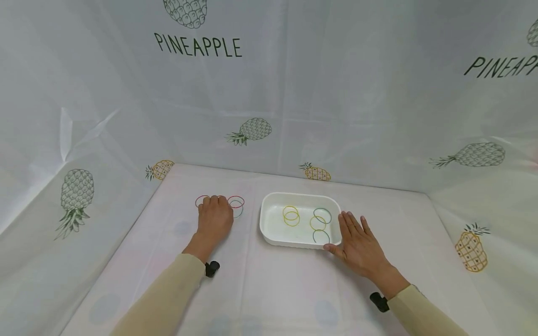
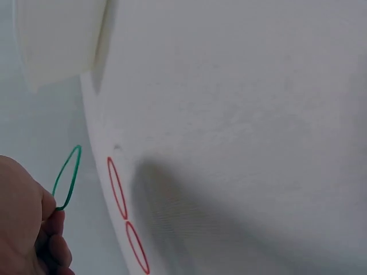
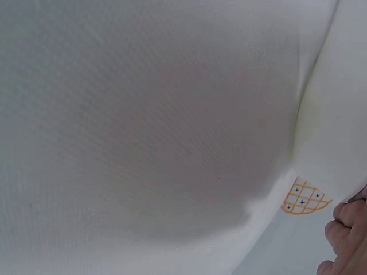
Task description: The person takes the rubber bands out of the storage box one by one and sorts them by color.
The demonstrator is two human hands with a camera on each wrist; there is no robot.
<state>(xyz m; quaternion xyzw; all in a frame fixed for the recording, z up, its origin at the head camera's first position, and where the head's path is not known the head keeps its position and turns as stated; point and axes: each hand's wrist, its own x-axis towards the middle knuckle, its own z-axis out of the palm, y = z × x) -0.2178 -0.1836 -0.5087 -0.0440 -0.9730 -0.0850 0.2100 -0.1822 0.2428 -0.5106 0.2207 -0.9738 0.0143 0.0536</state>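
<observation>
While the head view takes in the whole table (image 1: 260,289), the white tray (image 1: 269,224) at its middle serves as the landmark; inside the tray lie 2 overlapping yellow bands (image 1: 291,216) toward its left, with a green band (image 1: 322,214), another yellow band (image 1: 317,222) and a second green band (image 1: 321,236) toward its right. The right hand (image 1: 357,245) rests flat at the tray's near right corner, fingers straight and spread, thumb touching the rim, holding nothing. The left hand (image 1: 214,219) sits well left of the tray, knuckles up and fingers curled down over a small cluster of bands; a red band (image 1: 202,201) shows at its far left side, and another red band (image 1: 236,201) over a green band (image 1: 237,212) shows between the hand and the tray.

From the head view the curled fingers hide what they hold; the left wrist view fills that in, showing the fingers (image 2: 54,229) pinching the near end of the green band (image 2: 67,177), with 2 red bands (image 2: 116,188) lying end to end just beside it and the tray's corner (image 2: 57,40) above. The right wrist view shows only the patterned cloth (image 3: 143,132), an orange pineapple print (image 3: 304,200) and the fingertips (image 3: 347,229) of the right hand at the frame's edge; no tray or band appears there.
</observation>
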